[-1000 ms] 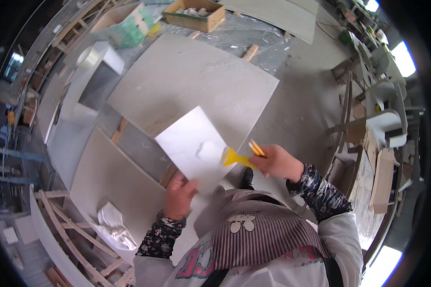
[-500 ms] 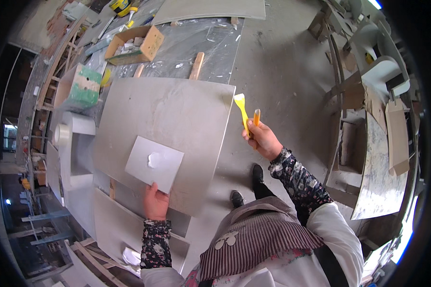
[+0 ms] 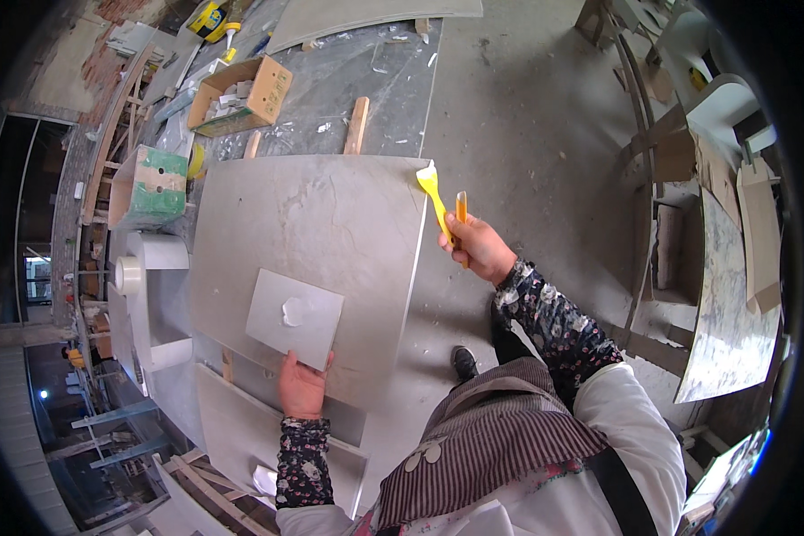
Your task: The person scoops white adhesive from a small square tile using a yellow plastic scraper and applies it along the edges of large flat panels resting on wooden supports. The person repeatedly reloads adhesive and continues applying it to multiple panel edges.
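My left hand point(image 3: 302, 386) grips the near edge of a small pale square board point(image 3: 317, 314), held over a large grey slab point(image 3: 304, 210). A dab of white paste point(image 3: 292, 313) sits on the small board. In my right hand point(image 3: 482, 250) are a yellow plastic scraper point(image 3: 434, 196) and a slim orange-yellow tool point(image 3: 461, 207) whose kind I cannot make out. White paste coats the scraper's blade, which is at the slab's far right corner; whether it touches is unclear. My fingers hide the lower ends of both tools.
Wood strips point(image 3: 355, 125) stick out under the slab on the grey worktable point(image 3: 330, 80). Beyond it stand an open cardboard box point(image 3: 266, 94) of scraps and a green-and-white box point(image 3: 152, 188). A tape roll point(image 3: 127, 275) is at the left. Boards and cut panels point(image 3: 732, 295) stand along the right.
My right hand has moved left with the scraper, bringing its blade to the slab's corner. The view has shifted, and the small board appears slightly lower and farther right. One shoe has moved.
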A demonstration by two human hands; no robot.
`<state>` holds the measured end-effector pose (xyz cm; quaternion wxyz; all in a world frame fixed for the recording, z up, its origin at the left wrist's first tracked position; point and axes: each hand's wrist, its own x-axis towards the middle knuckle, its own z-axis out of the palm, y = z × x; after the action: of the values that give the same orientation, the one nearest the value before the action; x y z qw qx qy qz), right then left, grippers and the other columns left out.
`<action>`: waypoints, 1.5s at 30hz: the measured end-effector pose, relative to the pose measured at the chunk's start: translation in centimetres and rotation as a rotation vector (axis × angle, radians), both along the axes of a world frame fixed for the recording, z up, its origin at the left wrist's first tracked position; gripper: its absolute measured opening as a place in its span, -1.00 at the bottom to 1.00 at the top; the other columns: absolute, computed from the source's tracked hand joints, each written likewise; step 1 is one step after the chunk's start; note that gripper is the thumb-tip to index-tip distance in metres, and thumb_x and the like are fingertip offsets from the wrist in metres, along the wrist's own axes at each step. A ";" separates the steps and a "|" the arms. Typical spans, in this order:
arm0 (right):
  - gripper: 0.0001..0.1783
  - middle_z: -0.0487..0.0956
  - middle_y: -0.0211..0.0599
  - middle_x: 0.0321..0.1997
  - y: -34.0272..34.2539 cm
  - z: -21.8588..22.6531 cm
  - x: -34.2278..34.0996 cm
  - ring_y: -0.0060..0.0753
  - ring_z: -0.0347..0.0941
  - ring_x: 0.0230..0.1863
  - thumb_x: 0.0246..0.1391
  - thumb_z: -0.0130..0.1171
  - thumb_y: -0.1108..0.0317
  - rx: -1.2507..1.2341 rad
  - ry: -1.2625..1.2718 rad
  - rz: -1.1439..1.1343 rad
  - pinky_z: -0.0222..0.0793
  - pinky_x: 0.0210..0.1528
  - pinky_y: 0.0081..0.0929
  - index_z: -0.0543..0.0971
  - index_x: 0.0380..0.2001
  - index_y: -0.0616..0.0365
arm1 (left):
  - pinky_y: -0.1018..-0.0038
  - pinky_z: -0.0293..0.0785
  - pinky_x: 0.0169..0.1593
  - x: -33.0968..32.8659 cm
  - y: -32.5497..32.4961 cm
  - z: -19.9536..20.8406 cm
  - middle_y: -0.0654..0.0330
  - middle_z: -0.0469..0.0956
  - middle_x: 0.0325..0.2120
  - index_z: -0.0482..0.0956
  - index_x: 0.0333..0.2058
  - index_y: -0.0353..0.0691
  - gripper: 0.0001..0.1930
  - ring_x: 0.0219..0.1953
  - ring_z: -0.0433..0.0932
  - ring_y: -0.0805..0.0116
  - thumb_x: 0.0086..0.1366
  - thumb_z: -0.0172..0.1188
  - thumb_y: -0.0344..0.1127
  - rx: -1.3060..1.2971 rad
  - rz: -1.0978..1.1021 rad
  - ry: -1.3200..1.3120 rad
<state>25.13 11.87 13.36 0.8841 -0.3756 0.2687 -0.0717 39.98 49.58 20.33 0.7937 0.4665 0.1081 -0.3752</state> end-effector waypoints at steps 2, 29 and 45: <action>-0.74 0.47 -0.47 -0.49 0.7 0.0 -0.9 -0.71 0.11 -0.64 0.40 -0.14 0.11 -0.005 0.037 0.014 0.06 -0.63 -0.74 0.38 -0.22 0.05 | -0.01 0.43 0.15 0.1 0.0 -0.1 0.07 0.44 0.13 0.35 0.13 -0.25 -0.61 0.15 0.45 0.10 0.43 -0.04 -0.19 -0.009 -0.010 0.003; -0.69 0.53 -0.59 -0.47 13.4 -1.3 -6.5 -0.77 0.18 -0.54 0.37 -0.08 0.02 -0.192 0.111 0.155 0.15 -0.47 -0.73 0.45 -0.27 0.00 | 0.00 0.28 0.28 0.7 0.3 -0.9 0.12 0.50 0.08 0.38 0.08 -0.27 -0.66 0.14 0.46 0.20 0.46 -0.11 -0.22 -0.101 -0.117 -0.040; -0.67 0.57 -0.52 -0.41 21.1 -2.5 -9.0 -0.72 0.27 -0.42 0.37 -0.06 0.08 -0.280 0.109 0.209 0.23 -0.32 -0.69 0.50 -0.23 0.12 | -0.01 0.16 0.35 0.2 -0.5 -0.4 0.07 0.41 0.12 0.33 0.08 -0.33 -0.67 0.23 0.34 0.16 0.43 -0.07 -0.30 -0.077 -0.070 -0.084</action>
<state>16.11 33.01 10.91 0.8097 -0.5244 0.2632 0.0043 40.14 49.07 19.97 0.8013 0.4544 0.0438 -0.3866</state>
